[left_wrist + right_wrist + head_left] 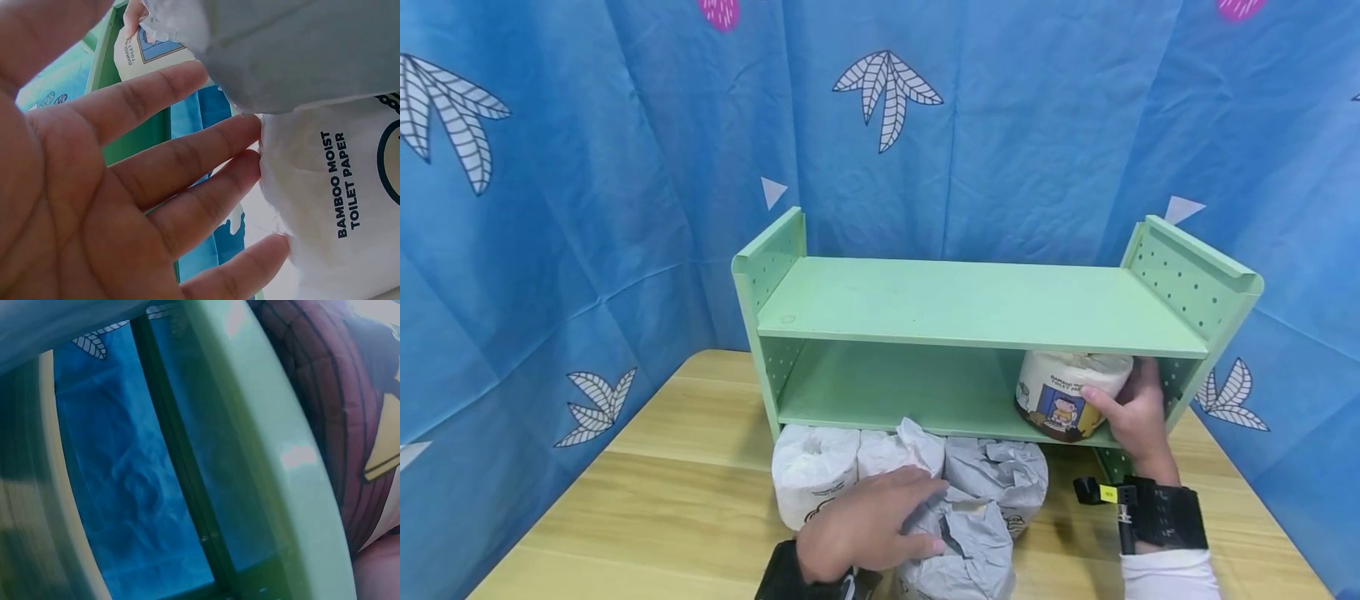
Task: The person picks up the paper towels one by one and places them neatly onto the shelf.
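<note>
green shelf (970, 304); right hand (1138, 412) grips one roll (1063, 392); left hand (865, 525) flat on (seemingly) four.

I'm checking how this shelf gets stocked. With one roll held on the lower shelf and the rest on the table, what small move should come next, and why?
Probably the right hand should loosen its grip and leave the printed toilet paper roll, which already sits at the right end of the green shelf unit's lower board. The left hand rests flat on the white wrapped rolls on the wooden table.
</note>
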The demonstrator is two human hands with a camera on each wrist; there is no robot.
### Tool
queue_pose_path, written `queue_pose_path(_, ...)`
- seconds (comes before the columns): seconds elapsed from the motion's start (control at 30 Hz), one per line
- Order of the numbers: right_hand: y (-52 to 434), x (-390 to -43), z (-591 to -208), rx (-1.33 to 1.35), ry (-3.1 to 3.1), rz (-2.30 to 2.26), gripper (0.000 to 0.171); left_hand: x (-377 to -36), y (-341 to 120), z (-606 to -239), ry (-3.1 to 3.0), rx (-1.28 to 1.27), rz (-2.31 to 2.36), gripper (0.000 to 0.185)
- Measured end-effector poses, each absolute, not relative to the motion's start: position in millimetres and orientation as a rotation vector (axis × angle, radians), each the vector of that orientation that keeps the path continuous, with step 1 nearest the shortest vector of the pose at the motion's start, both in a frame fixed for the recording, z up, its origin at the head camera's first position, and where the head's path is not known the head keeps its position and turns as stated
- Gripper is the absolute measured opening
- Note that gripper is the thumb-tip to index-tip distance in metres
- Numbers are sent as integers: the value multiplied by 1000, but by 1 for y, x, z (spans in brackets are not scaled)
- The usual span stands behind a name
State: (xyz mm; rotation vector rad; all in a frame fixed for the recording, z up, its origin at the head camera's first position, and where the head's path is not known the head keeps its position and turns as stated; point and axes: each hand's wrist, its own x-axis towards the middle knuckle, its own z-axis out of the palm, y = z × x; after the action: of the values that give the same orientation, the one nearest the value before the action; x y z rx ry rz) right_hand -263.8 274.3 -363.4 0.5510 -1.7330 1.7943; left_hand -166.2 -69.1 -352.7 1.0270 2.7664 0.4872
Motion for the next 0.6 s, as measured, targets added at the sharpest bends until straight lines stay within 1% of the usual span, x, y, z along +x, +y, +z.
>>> queue_pose_path(0.17,275,-266,-365,586,-1740,1767,86,-166,-69,-352,2774,1027,486,63)
queue_pose_path(0.4,276,-265,-367,485,-1914,1586,74,-165,-69,-351,2771,1027,487,64)
queue_pose_path(0.6,277,-265,-367,461,-1958,1539,75,-164,-69,-350,2768,1022,479,63)
